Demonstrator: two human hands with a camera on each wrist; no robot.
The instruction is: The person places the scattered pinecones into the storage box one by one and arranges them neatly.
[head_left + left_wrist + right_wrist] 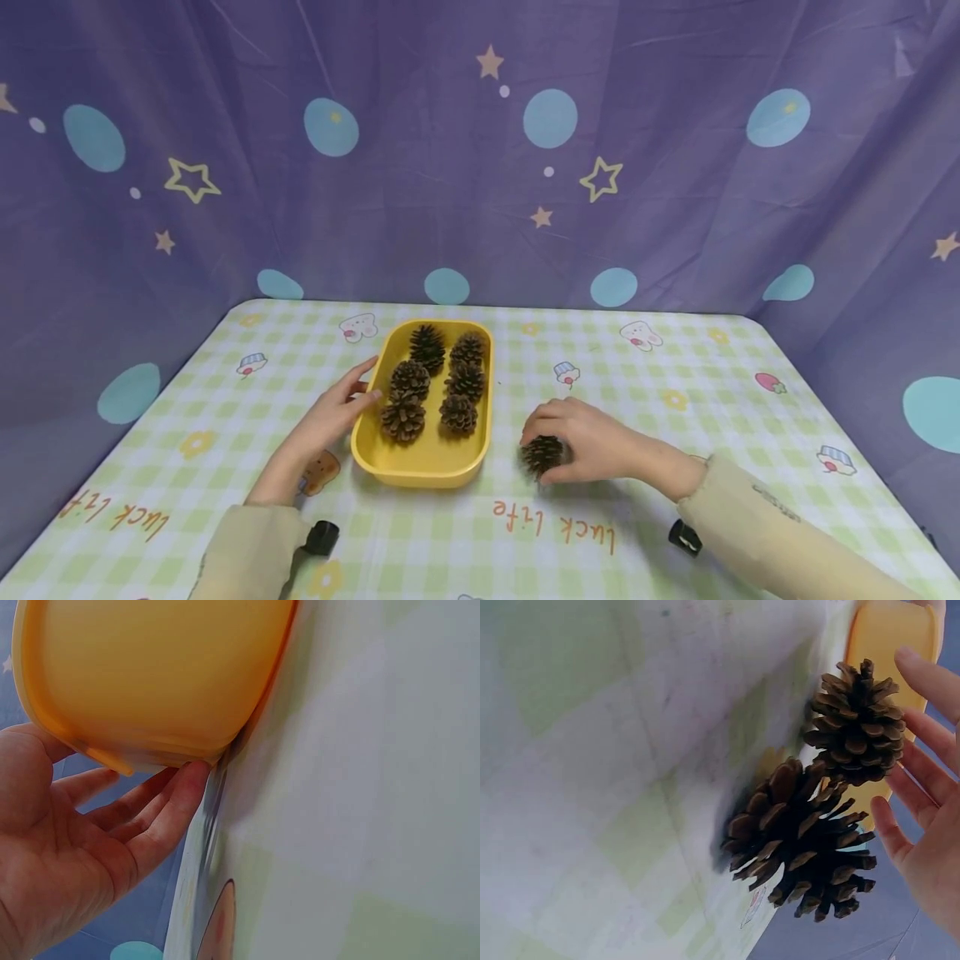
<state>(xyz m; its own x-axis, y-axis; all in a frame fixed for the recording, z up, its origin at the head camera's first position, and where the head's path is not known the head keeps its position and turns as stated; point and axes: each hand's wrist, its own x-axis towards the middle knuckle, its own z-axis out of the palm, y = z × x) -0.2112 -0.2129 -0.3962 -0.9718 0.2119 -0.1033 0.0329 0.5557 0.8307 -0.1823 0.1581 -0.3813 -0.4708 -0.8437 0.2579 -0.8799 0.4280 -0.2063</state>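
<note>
My left hand (337, 412) reaches round the near-left side of a yellow plastic tray (416, 477). Its thumb lies over the rim, while in the left wrist view the fingers (196, 776) bear against the outer wall low down. Several brown pine cones stand in two rows inside, among them a front-left one (403, 418). Right of the tray, my right hand (588, 442) arches over a pine cone (542, 457) on the table. Its spread fingers are close about that cone (859, 724). A second pine cone (802, 840) sits beside it, hidden by the hand in the head view.
A green-and-white checked cloth (675, 517) with printed figures covers the table. Behind it hangs a purple curtain (465, 200) with stars and blue ovals. Dark wrist devices (322, 538) show below both sleeves.
</note>
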